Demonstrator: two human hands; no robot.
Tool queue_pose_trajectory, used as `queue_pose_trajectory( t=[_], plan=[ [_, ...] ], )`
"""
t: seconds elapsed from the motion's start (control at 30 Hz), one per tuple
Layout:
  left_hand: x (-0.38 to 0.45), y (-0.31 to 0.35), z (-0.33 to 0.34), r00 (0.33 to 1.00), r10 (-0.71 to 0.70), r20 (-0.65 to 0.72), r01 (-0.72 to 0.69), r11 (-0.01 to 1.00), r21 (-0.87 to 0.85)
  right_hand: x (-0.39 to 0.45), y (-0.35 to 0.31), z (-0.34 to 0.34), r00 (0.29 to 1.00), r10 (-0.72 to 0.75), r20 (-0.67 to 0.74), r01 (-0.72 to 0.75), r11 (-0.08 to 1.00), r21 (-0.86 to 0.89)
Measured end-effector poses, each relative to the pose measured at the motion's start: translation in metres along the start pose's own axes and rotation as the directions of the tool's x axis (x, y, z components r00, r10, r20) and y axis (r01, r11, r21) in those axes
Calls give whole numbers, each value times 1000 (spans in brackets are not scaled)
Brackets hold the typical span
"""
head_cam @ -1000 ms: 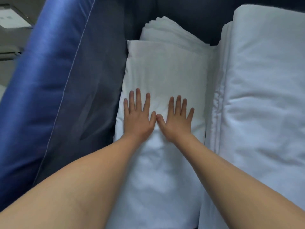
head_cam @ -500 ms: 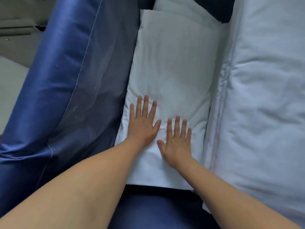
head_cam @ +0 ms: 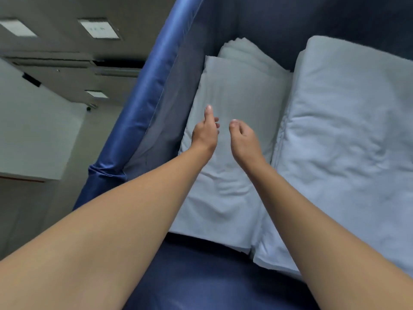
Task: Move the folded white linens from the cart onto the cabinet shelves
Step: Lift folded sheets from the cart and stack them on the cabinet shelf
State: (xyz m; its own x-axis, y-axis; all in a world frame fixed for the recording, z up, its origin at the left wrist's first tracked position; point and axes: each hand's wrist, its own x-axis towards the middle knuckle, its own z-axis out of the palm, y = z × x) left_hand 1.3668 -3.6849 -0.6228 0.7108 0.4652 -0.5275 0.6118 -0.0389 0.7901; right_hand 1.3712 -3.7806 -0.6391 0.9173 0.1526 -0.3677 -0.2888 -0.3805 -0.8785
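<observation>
A folded white linen [head_cam: 237,86] lies in the left half of the blue fabric cart [head_cam: 143,101]. My left hand [head_cam: 204,133] and my right hand [head_cam: 244,139] hover side by side just above its middle. Both are turned on edge with the fingers loosely curled, and neither holds anything. The left thumb points up. Another folded white stack [head_cam: 243,50] sits behind this linen. A larger, thicker pile of white linen [head_cam: 348,130] fills the cart's right side.
The cart's dark blue bottom [head_cam: 201,276] shows in front of the linens. Its padded blue rim runs diagonally on the left. Beyond the rim are a grey floor [head_cam: 67,63] and a pale flat panel [head_cam: 33,130].
Both hands were pressed flat on the folded linen. They have lifted off it, turned on edge and curled loosely. The view has swung left, showing the floor beside the cart.
</observation>
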Motion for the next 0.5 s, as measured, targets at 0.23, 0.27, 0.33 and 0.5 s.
queue_pose_trajectory(
  t=[0.23,0.27,0.33,0.5],
  plan=[
    [-63,146,11,969,229,88,-212,963,-168,-26,-135,-101,984,-117,-138,139,977,163],
    [-75,169,12,961,262,91,-240,951,-194,-34,-154,-117,979,-134,-153,162,969,187],
    [-100,214,13,942,319,100,-288,927,-242,-48,-194,-148,962,-185,-199,228,949,219],
    [-170,313,6,883,442,158,-358,852,-381,-86,-287,-214,924,-283,-256,348,902,256]
  ],
)
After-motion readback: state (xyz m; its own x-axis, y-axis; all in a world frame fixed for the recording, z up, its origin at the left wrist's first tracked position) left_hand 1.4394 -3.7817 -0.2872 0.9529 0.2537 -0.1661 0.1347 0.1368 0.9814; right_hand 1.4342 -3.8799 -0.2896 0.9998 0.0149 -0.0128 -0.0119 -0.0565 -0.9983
